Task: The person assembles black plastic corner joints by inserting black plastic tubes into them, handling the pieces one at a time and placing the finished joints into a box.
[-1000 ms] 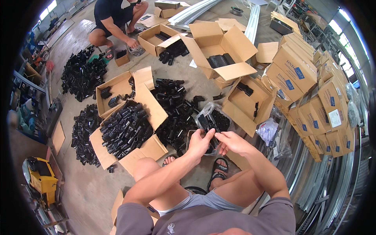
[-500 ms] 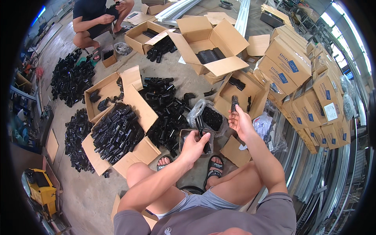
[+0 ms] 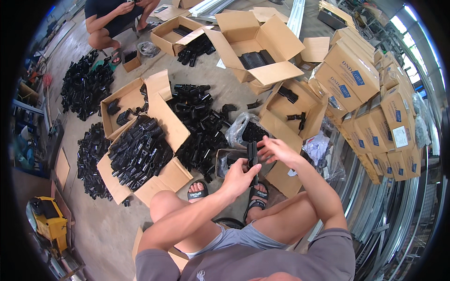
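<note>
My left hand [image 3: 240, 177] is closed round a black bracket-like part [image 3: 252, 153], held upright in front of my knees. Just right of it, my right hand [image 3: 280, 153] has its fingers spread, close to the part; I see nothing in its grasp. Beyond the right hand is an open cardboard box [image 3: 277, 122] with a few black parts [image 3: 296, 118] lying inside. A clear plastic bag [image 3: 238, 129] with small black pieces lies beyond the left hand, and a small box [image 3: 221, 164] stands beside that hand.
Black parts [image 3: 199, 126] lie heaped on the floor. An overfilled box [image 3: 178, 171] stands to the left, a larger open box [image 3: 281, 40] farther off. Stacked cartons [image 3: 349, 75] and metal profiles [image 3: 370, 225] fill the right. Another person [image 3: 110, 21] crouches at the far left.
My right hand has come down and left from the right-hand box to the held part, and the black piece it held is gone from its fingers. More black parts show together in that box.
</note>
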The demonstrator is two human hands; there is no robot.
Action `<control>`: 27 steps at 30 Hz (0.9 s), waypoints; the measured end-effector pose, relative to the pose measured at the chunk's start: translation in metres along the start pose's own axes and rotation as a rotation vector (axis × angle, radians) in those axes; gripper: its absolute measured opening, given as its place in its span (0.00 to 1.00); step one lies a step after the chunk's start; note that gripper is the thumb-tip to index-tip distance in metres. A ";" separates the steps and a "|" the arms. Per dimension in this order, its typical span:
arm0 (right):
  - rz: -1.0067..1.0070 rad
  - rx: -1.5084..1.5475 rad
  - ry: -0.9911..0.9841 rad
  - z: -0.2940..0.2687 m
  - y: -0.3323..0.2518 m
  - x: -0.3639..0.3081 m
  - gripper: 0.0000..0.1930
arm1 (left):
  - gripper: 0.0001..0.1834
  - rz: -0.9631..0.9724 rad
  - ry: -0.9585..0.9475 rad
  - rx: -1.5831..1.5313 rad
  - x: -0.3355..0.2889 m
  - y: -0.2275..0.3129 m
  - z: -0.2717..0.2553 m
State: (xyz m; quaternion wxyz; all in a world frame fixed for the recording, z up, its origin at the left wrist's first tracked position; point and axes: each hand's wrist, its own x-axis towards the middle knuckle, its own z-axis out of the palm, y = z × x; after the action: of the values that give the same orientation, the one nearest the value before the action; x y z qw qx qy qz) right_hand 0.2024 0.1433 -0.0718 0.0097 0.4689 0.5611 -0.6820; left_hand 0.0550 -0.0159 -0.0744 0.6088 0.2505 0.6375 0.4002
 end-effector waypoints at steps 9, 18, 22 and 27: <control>-0.287 0.195 0.027 0.029 -0.029 -0.004 0.16 | 0.26 0.164 0.000 -0.136 0.007 0.021 -0.010; -0.463 0.095 0.367 0.044 -0.038 -0.009 0.12 | 0.25 0.169 -0.048 -0.082 0.005 0.038 -0.004; -0.442 0.152 0.372 0.047 -0.042 -0.015 0.12 | 0.20 0.352 0.013 0.100 0.022 0.021 0.000; -0.353 0.397 0.289 0.035 -0.040 -0.019 0.15 | 0.16 0.124 -0.229 -0.239 -0.003 0.050 -0.012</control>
State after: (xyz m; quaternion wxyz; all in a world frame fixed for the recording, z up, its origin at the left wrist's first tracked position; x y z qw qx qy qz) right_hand 0.1697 0.1217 -0.0316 -0.2810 0.4491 0.4851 -0.6957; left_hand 0.0355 0.0075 -0.0325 0.6772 0.2592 0.4950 0.4788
